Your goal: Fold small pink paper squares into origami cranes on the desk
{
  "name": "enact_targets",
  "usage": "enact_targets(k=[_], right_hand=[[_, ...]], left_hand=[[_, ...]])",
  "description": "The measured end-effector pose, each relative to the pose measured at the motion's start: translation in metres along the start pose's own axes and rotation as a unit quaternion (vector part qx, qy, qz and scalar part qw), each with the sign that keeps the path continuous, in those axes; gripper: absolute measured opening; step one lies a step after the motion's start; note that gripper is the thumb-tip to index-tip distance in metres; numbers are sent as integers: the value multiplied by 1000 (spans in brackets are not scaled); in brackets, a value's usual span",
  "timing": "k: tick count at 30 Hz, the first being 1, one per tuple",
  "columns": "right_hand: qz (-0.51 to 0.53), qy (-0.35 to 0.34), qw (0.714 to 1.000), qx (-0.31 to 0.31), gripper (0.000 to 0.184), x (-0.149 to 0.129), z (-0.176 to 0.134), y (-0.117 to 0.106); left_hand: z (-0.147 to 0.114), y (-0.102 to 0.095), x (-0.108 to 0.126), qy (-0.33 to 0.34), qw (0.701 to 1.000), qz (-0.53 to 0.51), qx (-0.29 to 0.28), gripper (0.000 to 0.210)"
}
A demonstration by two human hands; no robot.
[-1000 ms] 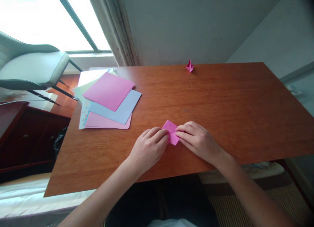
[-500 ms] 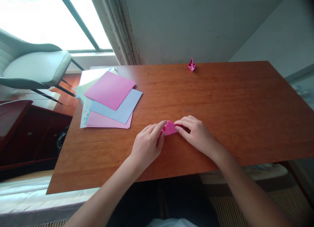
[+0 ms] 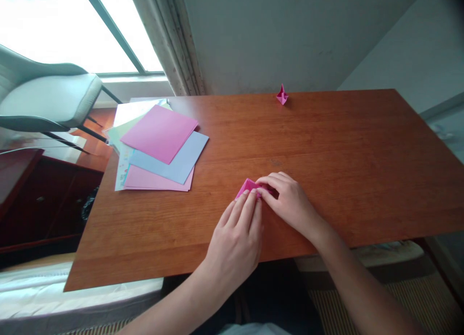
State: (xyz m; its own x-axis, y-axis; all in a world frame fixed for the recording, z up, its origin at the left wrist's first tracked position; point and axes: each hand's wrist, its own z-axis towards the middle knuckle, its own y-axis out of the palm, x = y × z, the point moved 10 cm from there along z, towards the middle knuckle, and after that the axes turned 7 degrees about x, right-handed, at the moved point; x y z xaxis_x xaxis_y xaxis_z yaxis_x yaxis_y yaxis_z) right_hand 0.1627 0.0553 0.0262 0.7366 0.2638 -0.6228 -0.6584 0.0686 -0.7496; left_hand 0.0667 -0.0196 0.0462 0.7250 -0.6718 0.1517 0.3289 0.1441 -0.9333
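Observation:
A small folded piece of pink paper [image 3: 248, 184] lies on the wooden table in front of me. My left hand [image 3: 235, 233] rests over its near edge. Its fingers are stretched out side by side with the tips pressing on the paper, and the thumb is hidden. At the paper's right end, my right hand [image 3: 290, 199] pinches it between thumb and fingers. Part of the paper is covered by both hands. Near the table's far edge stands a small pink origami figure [image 3: 282, 95] with a pointed top, apart from my hands.
To the left lie stacked sheets: a pink sheet [image 3: 161, 133] on top, a light blue sheet [image 3: 174, 166] and a pale pink sheet [image 3: 155, 179]. The wooden table [image 3: 344, 146] reaches a wall at the back. A pale chair [image 3: 50, 95] stands by the window.
My left hand has gone from pinching the paper's left end to lying across its near edge, fingers extended. The right hand keeps its pinch, almost in place.

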Motion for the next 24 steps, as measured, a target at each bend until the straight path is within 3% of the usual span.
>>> enact_targets(k=[2,5,8,10,14,24], right_hand=[[8,-1,1000,8,8,-1,0,-2],[27,-7,1000,10,7,-3,-3,-6],[50,-24,998,4,8,-5,-8,-9],[56,-43,998,-2,8,-6,-13,-11],[52,-90,994,-15,10,-8,-23,-14],[-26,-181,982,-39,15,-20,-32,-14]], left_hand=[[-3,4,6,-5,1000,-5,-9,57],[-3,-2,0,-19,998,-46,24,58],[0,-11,-32,-95,987,-100,83,47],[2,-11,-49,-111,980,-135,93,32],[9,-4,-52,-35,986,-153,60,15],[10,4,-42,45,995,-87,5,18]])
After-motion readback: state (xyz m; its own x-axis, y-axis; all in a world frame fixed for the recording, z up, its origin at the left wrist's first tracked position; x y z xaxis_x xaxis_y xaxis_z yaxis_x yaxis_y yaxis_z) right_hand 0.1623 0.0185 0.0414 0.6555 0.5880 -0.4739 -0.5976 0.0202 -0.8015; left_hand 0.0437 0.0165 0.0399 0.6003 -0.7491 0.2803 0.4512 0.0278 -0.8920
